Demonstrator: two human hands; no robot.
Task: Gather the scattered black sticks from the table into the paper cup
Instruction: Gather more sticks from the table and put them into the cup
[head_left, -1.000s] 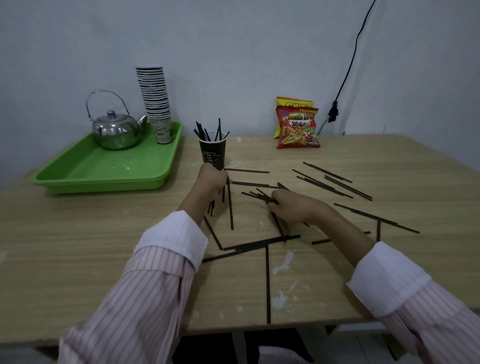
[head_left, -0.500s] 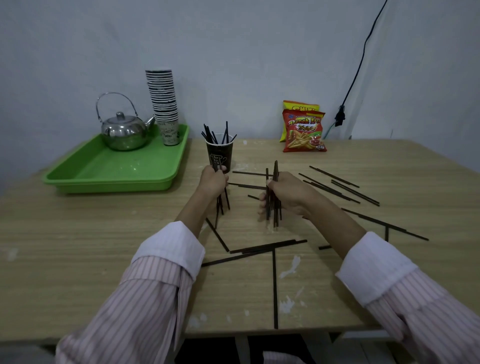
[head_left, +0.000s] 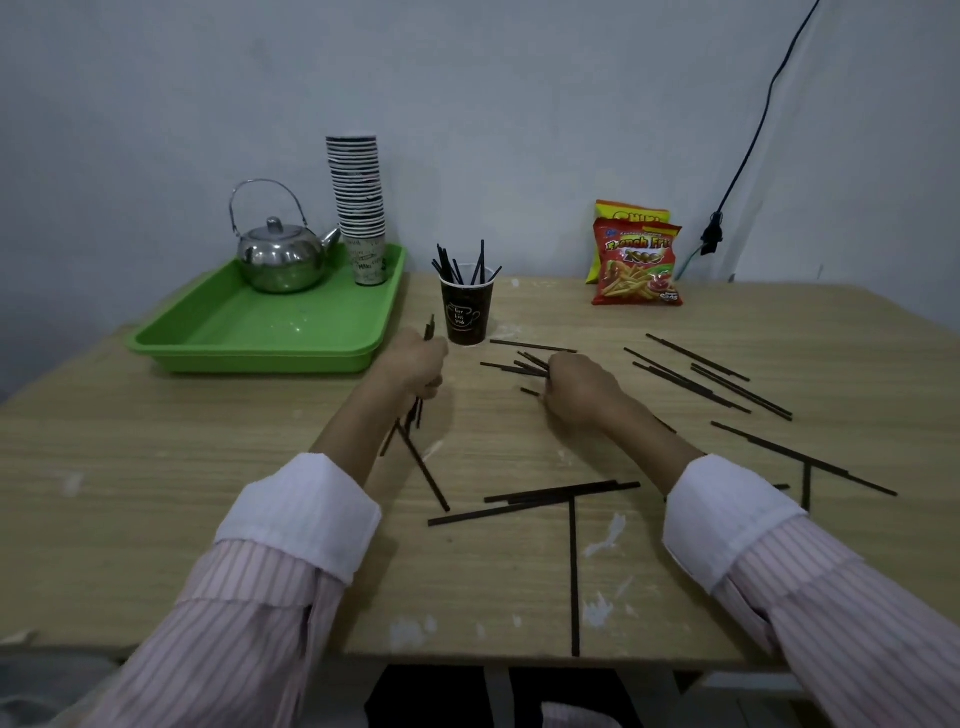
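A dark paper cup (head_left: 466, 317) stands upright mid-table with several black sticks poking out of its mouth. My left hand (head_left: 415, 364) is just left of the cup, closed around a small bundle of black sticks (head_left: 415, 413) held nearly upright. My right hand (head_left: 576, 387) rests knuckles-up on the table to the cup's right, fingers curled over a loose cluster of sticks (head_left: 519, 364). More sticks lie scattered at the right (head_left: 717, 379), far right (head_left: 800, 457) and near the front edge (head_left: 561, 493).
A green tray (head_left: 249, 338) at the back left carries a steel kettle (head_left: 280, 254) and a tall stack of paper cups (head_left: 358, 208). Two snack bags (head_left: 638, 262) lean on the wall at the back. A black cable (head_left: 748, 135) hangs down the wall.
My right hand held a bundle upright half a second ago; it has dropped back onto the table over the stick cluster. My left hand has risen towards the cup with its bundle.
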